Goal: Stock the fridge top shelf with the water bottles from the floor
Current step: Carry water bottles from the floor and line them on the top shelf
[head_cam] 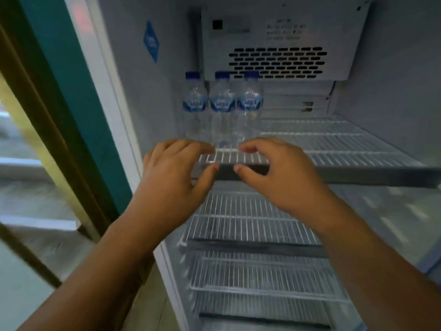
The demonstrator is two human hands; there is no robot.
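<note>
Three clear water bottles with blue caps and blue labels stand upright in a row at the back left of the fridge's top wire shelf: a left bottle, a middle bottle and a right bottle. My left hand and my right hand hover at the shelf's front edge, just in front of the bottles. Both hands hold nothing, with fingers curled and apart. No bottles on the floor are in view.
A white vented panel hangs at the fridge's back above the shelf. Two lower wire shelves sit below my hands. The fridge's left wall and teal door frame rise at the left.
</note>
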